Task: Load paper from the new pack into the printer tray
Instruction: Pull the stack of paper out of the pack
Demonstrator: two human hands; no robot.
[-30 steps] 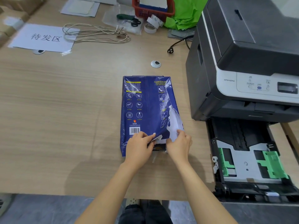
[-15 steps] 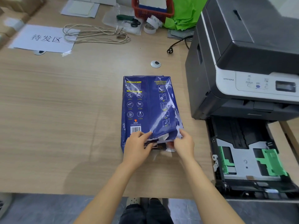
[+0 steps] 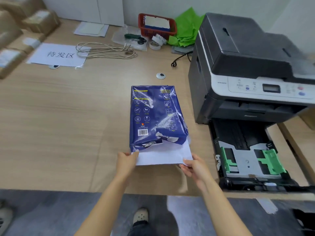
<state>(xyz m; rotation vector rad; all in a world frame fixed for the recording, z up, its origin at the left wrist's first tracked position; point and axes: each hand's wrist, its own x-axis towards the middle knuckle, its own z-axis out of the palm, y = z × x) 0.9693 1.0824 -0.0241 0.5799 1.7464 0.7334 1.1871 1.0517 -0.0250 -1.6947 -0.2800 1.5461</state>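
A dark blue paper pack (image 3: 153,114) lies on the wooden desk, its near end torn open. A white paper stack (image 3: 163,155) sticks out of that end toward me. My left hand (image 3: 127,160) grips the stack's near left corner. My right hand (image 3: 196,167) grips its near right corner. To the right, the printer tray (image 3: 247,160) is pulled out from under the black and white printer (image 3: 247,68); its grey floor and green guides show, with no paper in it.
At the back of the desk (image 3: 59,125) lie a red basket (image 3: 156,25), green tissue paper, tape rolls, scissors, coiled cord (image 3: 105,51), a printed sign (image 3: 58,55) and cardboard boxes (image 3: 25,29). A power plug (image 3: 173,64) lies near the printer. My shoe shows below the desk edge.
Both hands were tearing the wrapper's near end; now they hold the white stack's corners and it has slid out toward me. The camera has tilted up and pulled back.
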